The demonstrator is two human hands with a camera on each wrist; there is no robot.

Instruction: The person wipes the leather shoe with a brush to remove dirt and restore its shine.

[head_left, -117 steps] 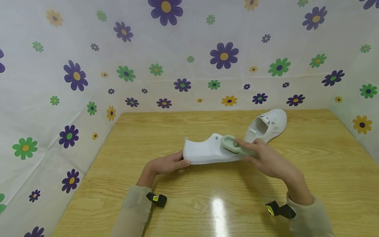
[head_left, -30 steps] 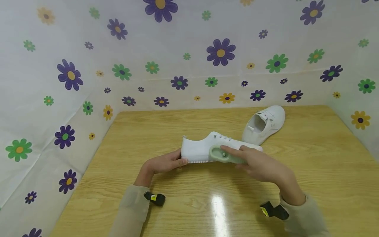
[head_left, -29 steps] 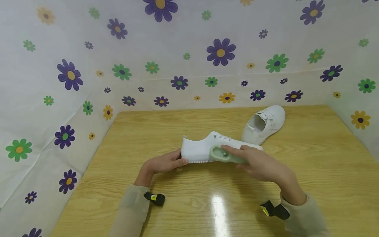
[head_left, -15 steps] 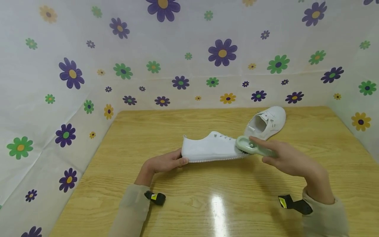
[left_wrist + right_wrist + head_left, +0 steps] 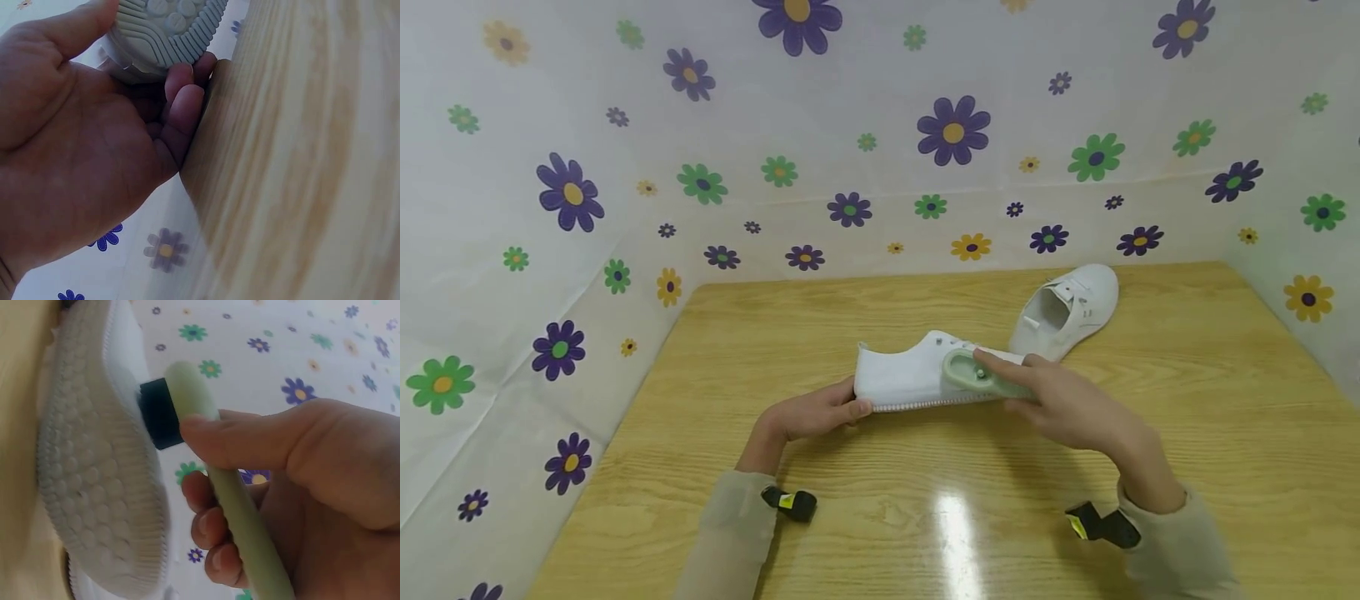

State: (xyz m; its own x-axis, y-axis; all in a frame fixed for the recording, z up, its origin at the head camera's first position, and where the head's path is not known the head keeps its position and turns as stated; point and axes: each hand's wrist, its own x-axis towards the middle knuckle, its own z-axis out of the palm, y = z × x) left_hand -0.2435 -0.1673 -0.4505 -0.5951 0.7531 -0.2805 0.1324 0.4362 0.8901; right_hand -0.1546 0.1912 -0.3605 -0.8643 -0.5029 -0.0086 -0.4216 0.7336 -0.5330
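Observation:
My left hand [image 5: 816, 412] grips a white shoe [image 5: 895, 379] by its heel, thumb at the sole edge. The shoe is turned on its side, toe to the right, its upper's side facing me. In the left wrist view the ribbed heel [image 5: 169, 31] sits between thumb and curled fingers. A pale green brush [image 5: 962, 371] with dark bristles is held in my right hand [image 5: 1071, 404], index finger laid along its back. The right wrist view shows the bristles [image 5: 161, 414] against the shoe's side, beside the studded sole [image 5: 94, 469].
A second white shoe [image 5: 1067, 308] lies behind the first at the back right of the wooden table [image 5: 865, 500]. Flower-printed white sheeting [image 5: 880, 108] walls the table's back and sides. Both wrists wear black camera mounts [image 5: 797, 504].
Over the last seconds the brush has moved back and forth along the shoe's side: near the heel half, out to the toe, now back at mid-shoe. The left hand keeps its hold.

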